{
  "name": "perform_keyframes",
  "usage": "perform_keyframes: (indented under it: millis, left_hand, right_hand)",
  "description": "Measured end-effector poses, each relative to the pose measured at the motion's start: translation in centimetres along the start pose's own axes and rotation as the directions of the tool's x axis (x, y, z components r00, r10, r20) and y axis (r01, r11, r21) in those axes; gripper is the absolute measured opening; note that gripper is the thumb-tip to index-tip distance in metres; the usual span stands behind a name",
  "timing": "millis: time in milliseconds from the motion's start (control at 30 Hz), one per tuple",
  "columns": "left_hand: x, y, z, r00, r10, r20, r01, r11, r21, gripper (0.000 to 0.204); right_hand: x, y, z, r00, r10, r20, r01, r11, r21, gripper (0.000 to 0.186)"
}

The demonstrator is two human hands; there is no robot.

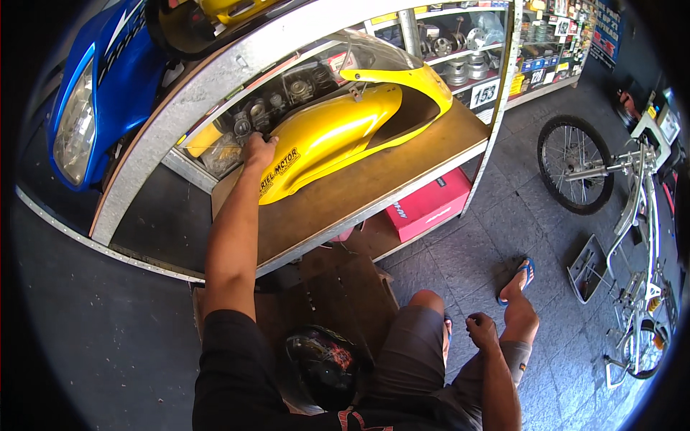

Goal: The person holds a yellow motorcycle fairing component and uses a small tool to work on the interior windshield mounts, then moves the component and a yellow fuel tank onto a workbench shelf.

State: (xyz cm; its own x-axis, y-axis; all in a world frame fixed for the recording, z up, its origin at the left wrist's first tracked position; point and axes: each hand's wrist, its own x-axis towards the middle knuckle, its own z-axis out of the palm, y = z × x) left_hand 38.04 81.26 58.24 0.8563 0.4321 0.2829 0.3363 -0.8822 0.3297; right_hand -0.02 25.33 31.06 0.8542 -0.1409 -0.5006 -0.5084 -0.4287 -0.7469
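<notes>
On the wooden shelf lies a glossy yellow motorcycle fairing [327, 133] with dark lettering and a clear windscreen. My left hand [259, 151] reaches to its upper left edge, beside dark metal carburetor-like parts [257, 113]. That hand's fingers are curled; the fairing and its own back hide what they may grip. Over my lap, apart from the shelf, my right hand [482, 331] is closed with the thumb against the fingers. Anything inside it is too small to make out.
A blue fairing with a headlight [77, 122] stands at the upper left. Below the shelf is a red box [428, 205]. A black helmet [322, 366] sits beside my thigh. To the right are a bare motorcycle frame with a wheel [575, 165] and a metal tray [589, 269].
</notes>
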Motion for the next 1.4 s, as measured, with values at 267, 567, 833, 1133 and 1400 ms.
perform_keyframes:
  millis: [267, 567, 833, 1133, 1400]
  left_hand:
    - [-1.0, 0.3, -3.5, 0.997, 0.051, -0.05, -0.05, 0.999, 0.018, 0.047]
    - [-2.1, -4.4, -3.3, 0.994, -0.089, -0.062, 0.087, 0.996, -0.026, 0.039]
    - [-5.2, -8.9, -3.5, 0.994, -0.101, -0.053, 0.097, 0.993, -0.073, 0.042]
    - [-9.4, -8.9, -8.1, 0.984, 0.173, -0.034, -0.167, 0.978, 0.127, 0.048]
    - [-14.9, -3.9, -14.8, 0.997, -0.049, 0.056, 0.026, 0.935, 0.352, 0.056]
  right_hand:
    - [0.0, 0.2, -0.7, 1.0, -0.008, -0.001, 0.008, 1.0, -0.007, 0.034]
    - [0.3, 0.3, -0.1, 0.998, -0.056, 0.021, 0.056, 0.998, -0.018, 0.031]
    - [-0.7, -0.2, -0.4, 1.0, -0.001, 0.018, 0.001, 1.0, 0.011, 0.032]
    - [0.3, 1.4, -0.2, 0.999, -0.004, 0.036, 0.005, 1.0, -0.028, 0.032]
    - [0.5, 1.5, -0.1, 0.997, -0.058, 0.046, 0.06, 0.997, -0.057, 0.032]
